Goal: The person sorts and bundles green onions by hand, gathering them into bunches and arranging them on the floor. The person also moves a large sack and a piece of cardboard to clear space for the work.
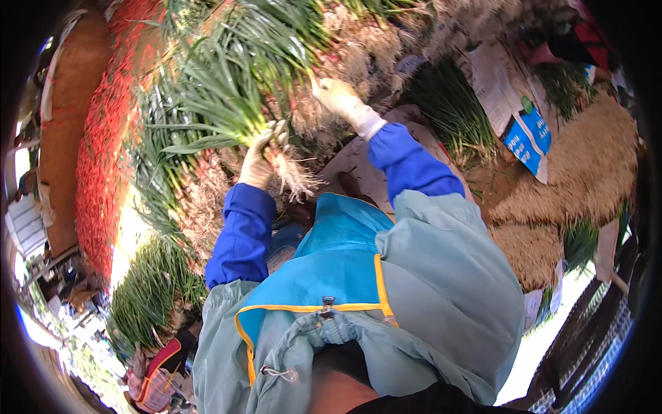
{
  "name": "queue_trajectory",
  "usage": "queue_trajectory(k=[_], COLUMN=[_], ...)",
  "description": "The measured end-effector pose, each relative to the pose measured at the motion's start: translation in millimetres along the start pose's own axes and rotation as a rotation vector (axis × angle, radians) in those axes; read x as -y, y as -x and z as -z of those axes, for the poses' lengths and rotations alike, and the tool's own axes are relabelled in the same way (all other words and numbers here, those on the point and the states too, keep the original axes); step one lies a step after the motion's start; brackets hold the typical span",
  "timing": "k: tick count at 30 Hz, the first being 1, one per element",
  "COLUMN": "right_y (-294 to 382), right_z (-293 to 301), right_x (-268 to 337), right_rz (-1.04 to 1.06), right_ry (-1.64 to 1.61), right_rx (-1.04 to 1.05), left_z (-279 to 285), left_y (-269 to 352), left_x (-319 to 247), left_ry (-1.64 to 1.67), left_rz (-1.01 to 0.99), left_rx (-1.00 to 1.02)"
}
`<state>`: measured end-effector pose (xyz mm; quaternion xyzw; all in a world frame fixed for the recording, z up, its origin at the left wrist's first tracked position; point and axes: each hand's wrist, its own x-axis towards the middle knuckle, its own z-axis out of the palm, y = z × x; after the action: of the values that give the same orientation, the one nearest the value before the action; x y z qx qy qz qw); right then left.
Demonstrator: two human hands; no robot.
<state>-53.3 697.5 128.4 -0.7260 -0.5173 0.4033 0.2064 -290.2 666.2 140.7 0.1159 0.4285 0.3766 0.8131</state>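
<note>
My left hand [261, 158], in a pale glove, is closed around a bunch of green onions [240, 116]. Their long green leaves point up and left, and their pale roots hang over the right side of the hand. Up and to the right, my right hand [333, 94], gloved too, has its fingers at the stem of a green onion [306, 62] at the edge of the large heap. That heap of green onions [207, 67], with reddish bulbs and matted dry roots, spreads beyond and left of both hands.
Red chillies [101, 171] cover a long strip at the left. More green onions [150, 290] lie at the lower left, near another person [160, 383]. On the right are a dark green bundle [452, 108], a printed sack [527, 137] and piles of straw-coloured bundled stalks or roots [584, 165].
</note>
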Motion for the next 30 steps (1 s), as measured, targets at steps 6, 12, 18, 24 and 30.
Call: queue_trajectory(k=[6,12,18,24,30], right_y=[88.8,43.3,33.3,42.0,55.7], right_z=[-35.7,-38.1,-64.5,-74.0,-28.1], right_x=[10.3,-4.0,-1.5,4.6,-54.5], right_rz=[0.487,0.048,-0.031,0.340,0.023], right_ry=[0.253,-0.428,-0.606,0.239,0.638], right_rx=[0.143,0.055,0.408,0.239,0.310], left_z=[-10.7,4.1,20.3,17.9,4.7], left_y=[-15.4,4.0,7.1,9.4,35.2], left_x=[15.6,20.8,34.2,38.0,33.4], left_ry=[-0.064,-0.096,0.100,-0.286,-0.047], left_rz=[0.130,0.196,0.149,0.045,-0.003], left_rx=[0.151,0.233,0.240,0.134,0.045])
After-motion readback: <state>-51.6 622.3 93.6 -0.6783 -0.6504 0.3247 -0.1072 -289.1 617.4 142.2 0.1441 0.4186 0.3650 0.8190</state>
